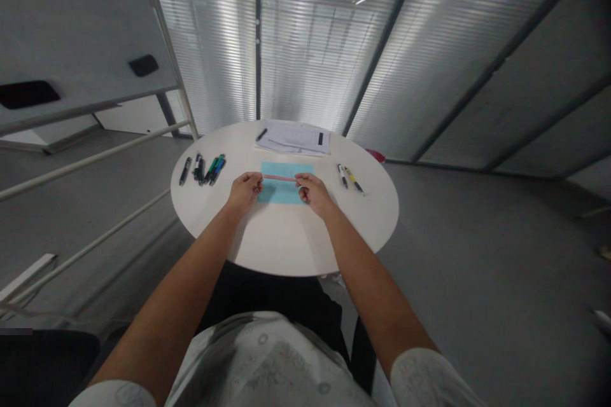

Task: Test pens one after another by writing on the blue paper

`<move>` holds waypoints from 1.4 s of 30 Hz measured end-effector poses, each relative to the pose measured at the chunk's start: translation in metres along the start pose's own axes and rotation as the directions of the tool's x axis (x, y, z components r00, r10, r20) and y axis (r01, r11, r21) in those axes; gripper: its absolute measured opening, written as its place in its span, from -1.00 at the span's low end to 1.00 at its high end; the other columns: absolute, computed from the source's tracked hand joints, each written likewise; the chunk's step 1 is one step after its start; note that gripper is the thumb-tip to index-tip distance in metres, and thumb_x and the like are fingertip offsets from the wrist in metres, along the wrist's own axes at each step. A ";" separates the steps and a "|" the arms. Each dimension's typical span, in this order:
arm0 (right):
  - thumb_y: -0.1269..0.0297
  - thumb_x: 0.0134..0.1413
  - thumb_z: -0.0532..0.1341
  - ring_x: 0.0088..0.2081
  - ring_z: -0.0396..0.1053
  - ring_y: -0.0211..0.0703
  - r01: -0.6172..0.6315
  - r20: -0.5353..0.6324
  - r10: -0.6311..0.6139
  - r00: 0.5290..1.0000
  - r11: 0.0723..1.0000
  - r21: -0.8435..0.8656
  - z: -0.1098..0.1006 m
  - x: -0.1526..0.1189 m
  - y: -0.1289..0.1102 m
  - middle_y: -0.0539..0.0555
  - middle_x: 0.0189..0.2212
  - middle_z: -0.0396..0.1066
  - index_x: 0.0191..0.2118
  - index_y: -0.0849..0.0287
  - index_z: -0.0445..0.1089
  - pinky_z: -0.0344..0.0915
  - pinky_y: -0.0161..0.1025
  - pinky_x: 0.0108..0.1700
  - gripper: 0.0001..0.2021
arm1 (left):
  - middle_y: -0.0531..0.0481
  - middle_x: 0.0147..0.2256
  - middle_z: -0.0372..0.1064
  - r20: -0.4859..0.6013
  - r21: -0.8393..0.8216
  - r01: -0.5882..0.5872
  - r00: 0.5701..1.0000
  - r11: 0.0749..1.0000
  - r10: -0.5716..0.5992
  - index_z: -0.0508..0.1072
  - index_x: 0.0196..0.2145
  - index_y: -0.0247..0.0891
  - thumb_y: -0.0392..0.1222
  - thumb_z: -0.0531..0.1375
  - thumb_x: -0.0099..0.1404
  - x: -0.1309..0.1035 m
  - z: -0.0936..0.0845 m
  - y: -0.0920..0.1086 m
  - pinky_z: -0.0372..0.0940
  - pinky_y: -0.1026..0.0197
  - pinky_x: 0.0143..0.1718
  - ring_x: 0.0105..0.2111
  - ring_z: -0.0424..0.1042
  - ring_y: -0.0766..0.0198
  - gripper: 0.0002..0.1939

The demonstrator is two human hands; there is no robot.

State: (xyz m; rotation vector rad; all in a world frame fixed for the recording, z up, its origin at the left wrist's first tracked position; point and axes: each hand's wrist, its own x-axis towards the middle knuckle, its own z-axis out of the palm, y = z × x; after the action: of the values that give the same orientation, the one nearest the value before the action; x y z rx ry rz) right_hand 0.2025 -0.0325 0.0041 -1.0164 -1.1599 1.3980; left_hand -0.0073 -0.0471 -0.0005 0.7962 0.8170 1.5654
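Note:
A thin pinkish-red strip (279, 177) is stretched level between my two hands, above a light blue sheet (282, 193) on the white round table (281, 241). My left hand (245, 192) pinches its left end, at the left edge of the sheet. The right end is between the closed fingers of my right hand (313, 192), over the sheet's right part. Whether the strip is stiff or soft I cannot tell.
Several pens and markers (210, 169) lie at the table's left. A white-and-black pen (342, 175) and a yellow pen (354, 181) lie at the right. White papers (293, 138) sit at the far edge. A whiteboard (86, 25) stands at the left.

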 end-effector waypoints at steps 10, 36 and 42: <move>0.02 -0.09 0.28 -0.73 0.06 -0.43 0.021 0.018 -0.019 1.000 0.994 -0.110 0.001 -0.005 -0.001 -0.17 -0.71 0.18 -0.33 0.16 0.36 -0.09 -0.42 -0.70 -0.69 | 0.05 -0.54 0.32 -0.004 0.017 0.022 1.000 1.000 -0.022 0.41 -0.47 -0.35 -0.20 0.38 -0.02 -0.003 0.004 0.004 0.18 0.33 -0.53 -0.59 0.25 0.47 -0.76; 0.18 -0.24 0.34 -0.68 0.14 -0.44 0.040 0.003 -0.040 0.999 0.998 -0.052 -0.002 0.001 0.005 -0.16 -0.60 0.28 -0.28 0.15 0.36 -0.01 -0.43 -0.68 -0.68 | 0.06 -0.56 0.30 -0.018 0.010 -0.009 1.000 1.000 0.009 0.36 -0.50 -0.31 -0.21 0.33 -0.01 0.000 0.001 -0.002 0.16 0.32 -0.53 -0.59 0.24 0.46 -0.79; 0.02 -0.12 0.29 -0.68 0.15 -0.46 0.037 0.008 -0.037 0.999 0.998 -0.052 -0.002 0.001 0.006 -0.10 -0.52 0.36 -0.29 0.15 0.35 -0.01 -0.44 -0.68 -0.67 | 0.08 -0.59 0.26 -0.031 0.031 -0.010 0.999 0.999 0.011 0.35 -0.53 -0.31 -0.24 0.30 0.01 -0.002 0.004 0.001 0.15 0.33 -0.53 -0.60 0.23 0.46 -0.83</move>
State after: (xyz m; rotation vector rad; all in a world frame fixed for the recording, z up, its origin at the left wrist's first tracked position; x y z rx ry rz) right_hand 0.2035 -0.0318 -0.0021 -1.0226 -1.2200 1.3492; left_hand -0.0039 -0.0494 0.0027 0.8012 0.8630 1.5810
